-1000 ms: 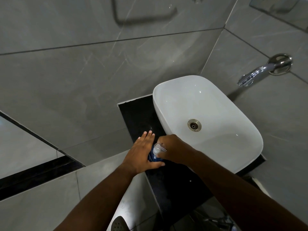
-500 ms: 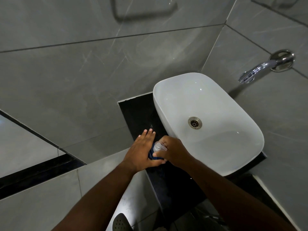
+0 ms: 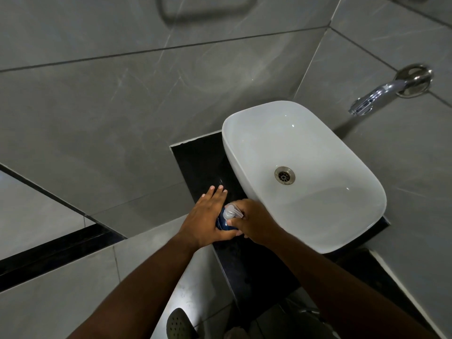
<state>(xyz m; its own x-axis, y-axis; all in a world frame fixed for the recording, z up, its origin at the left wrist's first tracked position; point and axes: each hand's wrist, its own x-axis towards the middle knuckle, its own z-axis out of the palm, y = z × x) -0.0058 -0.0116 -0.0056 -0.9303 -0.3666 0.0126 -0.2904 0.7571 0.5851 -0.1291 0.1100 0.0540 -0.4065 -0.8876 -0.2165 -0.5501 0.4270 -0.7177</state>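
A small blue bottle with a clear pump top (image 3: 229, 215) stands on the black counter (image 3: 200, 155), just left of the white basin (image 3: 288, 133). My left hand (image 3: 208, 217) lies against the bottle's left side with straight fingers, its thumb under the bottle's near side. My right hand (image 3: 254, 222) curls round the bottle from the right, fingers at the pump top. Most of the bottle's body is hidden between the two hands.
A chrome tap (image 3: 381, 95) juts from the grey tiled wall above the basin's far right. The basin's drain (image 3: 284, 175) sits at its centre. A foot in a perforated shoe (image 3: 178, 324) shows on the floor below the counter.
Both hands and the bottle stay in nearly the same place on the counter. The view has shifted slightly.
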